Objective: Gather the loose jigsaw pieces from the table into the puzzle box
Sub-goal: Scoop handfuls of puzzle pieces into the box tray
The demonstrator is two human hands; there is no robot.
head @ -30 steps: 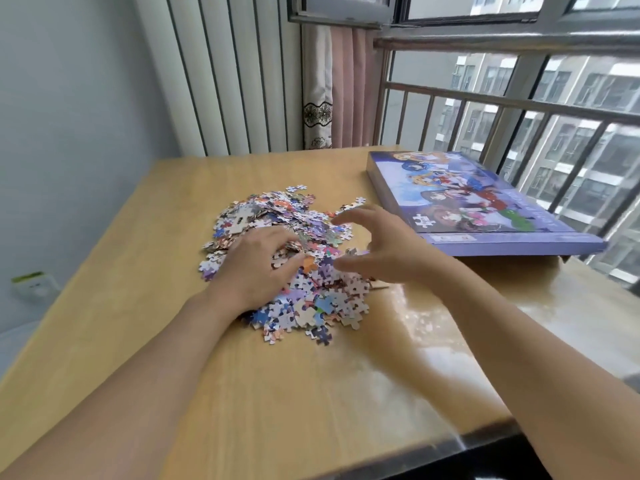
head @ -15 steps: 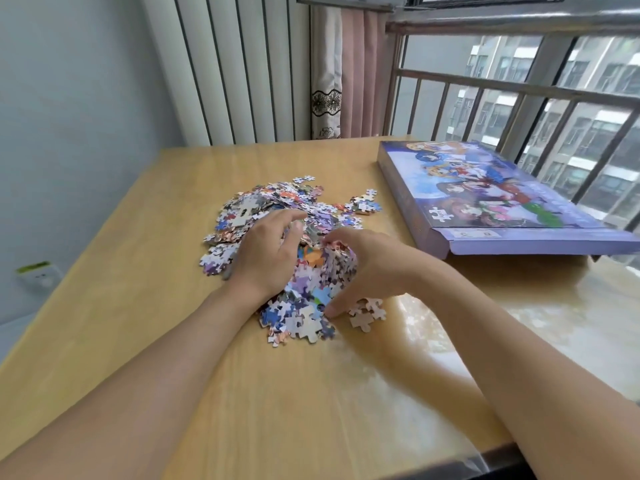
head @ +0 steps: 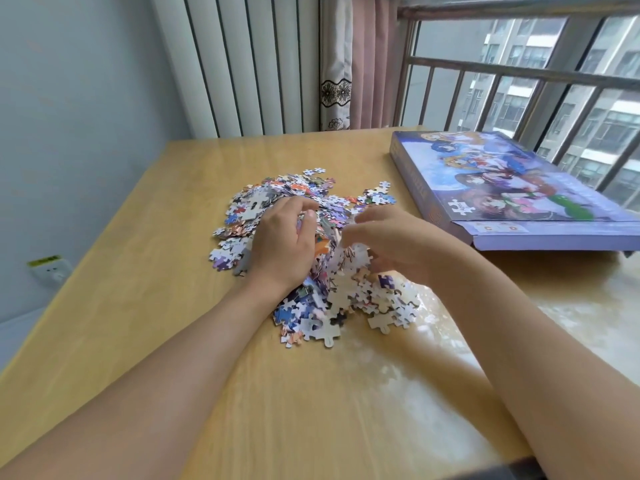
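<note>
Now cupped around a mound of jigsaw pieces (head: pixel 304 244) on the wooden surface (head: pixel 138 323), left of the puzzle box (head: pixel 502 188). Left hand (head: pixel 282 242) curled over the pile's left flank, fingers dug in among the pieces; right hand (head: pixel 388 242) curled on the side nearer the box, pinching up a raised clump with pale backs showing. Probably the scoop-up stage, nothing yet in the box, which lies shut with its picture lid up. Best to press both palms toward each other low against the surface, so the bottom layer comes along rather than sliding out. Worth squeezing only a modest handful, since flat pieces spill easily from the gaps under the wrists. Needs the lid off first, or a free hand to lift it. Stragglers at the pile's far edge, toward the box, better swept inward before lifting.
</note>
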